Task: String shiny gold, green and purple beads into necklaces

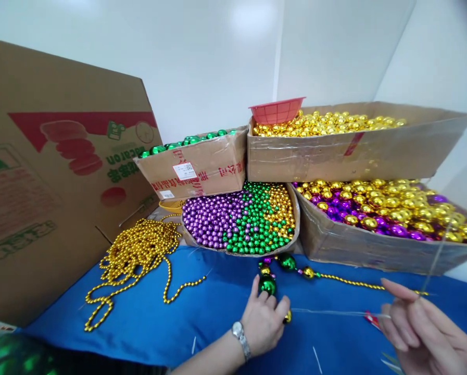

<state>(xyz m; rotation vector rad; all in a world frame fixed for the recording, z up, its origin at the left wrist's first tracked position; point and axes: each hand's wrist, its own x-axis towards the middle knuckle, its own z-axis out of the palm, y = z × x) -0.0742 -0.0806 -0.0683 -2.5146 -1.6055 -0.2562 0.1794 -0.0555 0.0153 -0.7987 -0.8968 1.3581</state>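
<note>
My left hand (263,319), with a watch on its wrist, rests on the blue cloth (159,317) and pinches a small gold bead (288,316) on a thin clear thread (327,312). Just past its fingers lies a large green ball (267,285), part of a strand with another green ball (287,262), gold balls and a fine gold bead chain (350,282) trailing right. My right hand (420,325) is closed, pinching the thread's other end near a small red piece (371,319); more thread rises from it.
A cardboard tray of purple, green and gold beads (249,216) sits behind the hands. Boxes hold green balls (194,161), gold balls (335,140), and mixed gold and purple balls (385,224). A pile of gold bead chain (139,250) lies left, beside a big cardboard sheet (41,182).
</note>
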